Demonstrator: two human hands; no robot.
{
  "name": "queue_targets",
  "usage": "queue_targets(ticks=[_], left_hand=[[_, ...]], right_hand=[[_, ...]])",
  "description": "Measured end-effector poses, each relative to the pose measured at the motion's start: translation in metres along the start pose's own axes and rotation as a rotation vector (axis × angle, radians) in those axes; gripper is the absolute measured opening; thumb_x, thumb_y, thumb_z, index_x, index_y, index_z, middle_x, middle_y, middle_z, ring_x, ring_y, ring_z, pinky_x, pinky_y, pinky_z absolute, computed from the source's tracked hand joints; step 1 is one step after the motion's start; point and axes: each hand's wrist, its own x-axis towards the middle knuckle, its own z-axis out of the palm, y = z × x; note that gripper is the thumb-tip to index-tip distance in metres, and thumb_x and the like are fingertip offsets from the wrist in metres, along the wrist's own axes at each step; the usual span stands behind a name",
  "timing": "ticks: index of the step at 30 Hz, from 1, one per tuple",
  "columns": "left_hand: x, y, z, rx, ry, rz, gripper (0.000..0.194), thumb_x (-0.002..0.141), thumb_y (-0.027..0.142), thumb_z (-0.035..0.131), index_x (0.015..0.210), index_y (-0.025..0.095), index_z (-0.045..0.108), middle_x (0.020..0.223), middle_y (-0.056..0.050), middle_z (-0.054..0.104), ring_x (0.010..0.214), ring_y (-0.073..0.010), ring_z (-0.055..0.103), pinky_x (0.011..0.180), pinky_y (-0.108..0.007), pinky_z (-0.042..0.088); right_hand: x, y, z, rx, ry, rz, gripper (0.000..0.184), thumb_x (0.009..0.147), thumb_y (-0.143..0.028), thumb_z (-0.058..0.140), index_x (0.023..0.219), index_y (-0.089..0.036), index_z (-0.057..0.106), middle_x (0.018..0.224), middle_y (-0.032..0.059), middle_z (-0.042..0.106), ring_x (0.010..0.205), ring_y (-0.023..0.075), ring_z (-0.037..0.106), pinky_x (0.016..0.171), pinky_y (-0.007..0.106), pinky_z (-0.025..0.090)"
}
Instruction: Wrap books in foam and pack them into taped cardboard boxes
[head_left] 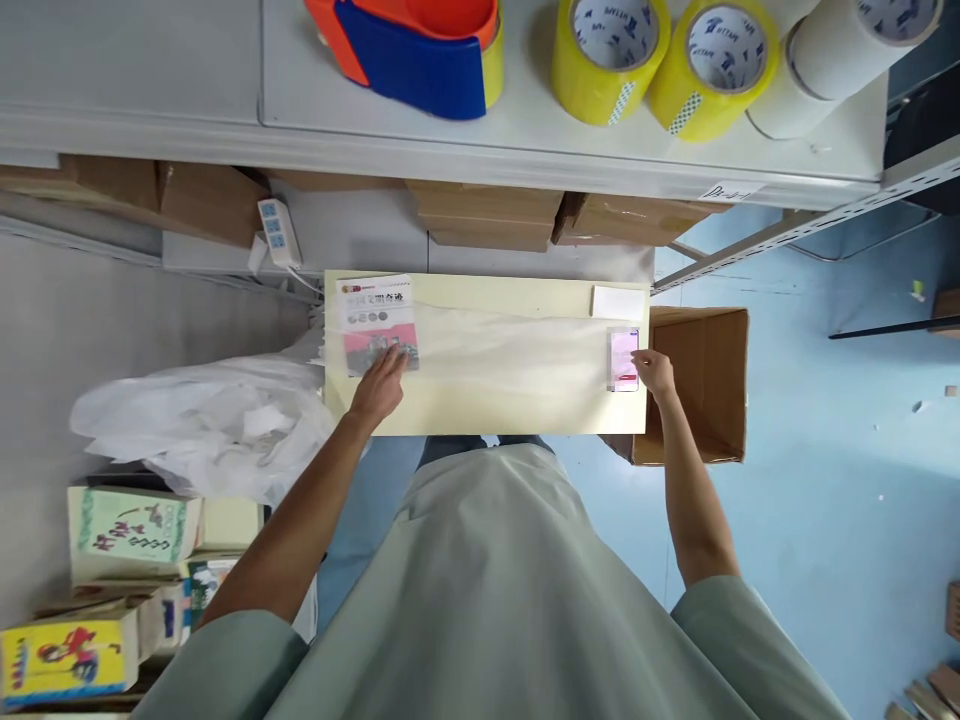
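The front of a grey-green shirt (480, 590) fills the space nearest the camera, its sleeves ending above two bare forearms that reach away to a cream board (480, 408). The left hand (380, 385) is unclenched, its fingers laid on the pink lower part of a printed book (377, 318); most of the cover lies just beyond the fingertips, on the board's left end. The right hand (655, 375) has its fingers curled, with the tips at the right edge of a phone (623, 360) showing a pink screen; whether they grip it or only touch it, I cannot tell. Just beyond that hand is a small white card (619, 302), and to its right stands an open cardboard box (709, 370). A paler band runs along the board between the hands. To the left of the left hand bulges a white plastic bag (195, 420), with stacked books (131, 525) nearer the body, and farther out past that hand sits a white power strip (279, 232). Beyond both hands, cardboard boxes (487, 212) sit under a grey shelf (517, 150) bearing an orange and blue tape dispenser (420, 65), yellow tape rolls (607, 90) and white rolls (840, 60).
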Motion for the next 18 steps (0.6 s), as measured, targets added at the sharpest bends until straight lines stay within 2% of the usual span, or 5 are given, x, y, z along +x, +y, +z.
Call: queue_targets(ticks=[5, 8, 12, 15, 18], left_hand=[[-0.005, 0.024, -0.009, 0.004, 0.066, -0.104, 0.082, 0.098, 0.033, 0.054, 0.174, 0.003, 0.043, 0.186, -0.025, 0.027, 0.173, -0.0455, 0.027, 0.139, -0.066, 0.029], [0.014, 0.063, -0.011, -0.032, 0.14, -0.021, 0.084, 0.105, 0.044, 0.051, 0.177, 0.004, 0.036, 0.188, -0.025, 0.018, 0.177, -0.0429, 0.016, 0.141, -0.066, 0.022], [0.063, 0.12, 0.002, -0.056, 0.096, 0.291, 0.085, 0.109, 0.053, 0.052, 0.178, 0.006, 0.035, 0.19, -0.021, 0.01, 0.179, -0.0395, 0.004, 0.143, -0.063, 0.012], [0.093, 0.138, 0.018, -0.074, 0.073, 0.355, 0.085, 0.11, 0.055, 0.053, 0.18, 0.01, 0.034, 0.191, -0.019, 0.01, 0.179, -0.0393, 0.003, 0.143, -0.063, 0.01], [0.103, 0.129, 0.031, -0.079, 0.075, 0.346, 0.085, 0.111, 0.058, 0.053, 0.181, 0.014, 0.033, 0.191, -0.017, 0.008, 0.179, -0.0389, 0.001, 0.143, -0.063, 0.009]], right_hand=[[-0.006, -0.028, 0.032, -0.385, 0.131, -0.34, 0.044, 0.109, -0.038, 0.05, 0.131, -0.015, 0.081, 0.134, 0.0232, 0.077, 0.123, 0.0391, 0.073, 0.106, 0.06, 0.062], [-0.025, -0.055, 0.098, -0.471, -0.092, -0.578, 0.058, 0.113, -0.05, 0.049, 0.154, -0.015, 0.069, 0.156, 0.0231, 0.068, 0.147, 0.0407, 0.06, 0.122, 0.061, 0.054], [-0.056, -0.081, 0.204, -0.631, -0.332, -0.714, 0.08, 0.115, -0.06, 0.042, 0.179, -0.011, 0.036, 0.188, 0.019, 0.027, 0.176, 0.0396, 0.024, 0.139, 0.062, 0.032], [-0.069, -0.087, 0.256, -0.687, -0.277, -0.761, 0.076, 0.119, -0.054, 0.034, 0.181, -0.012, 0.031, 0.191, 0.0176, 0.015, 0.179, 0.0377, 0.011, 0.144, 0.06, 0.017], [-0.071, -0.082, 0.273, -0.692, -0.204, -0.79, 0.074, 0.12, -0.055, 0.032, 0.182, -0.016, 0.029, 0.192, 0.015, 0.013, 0.179, 0.0354, 0.01, 0.144, 0.059, 0.014]])
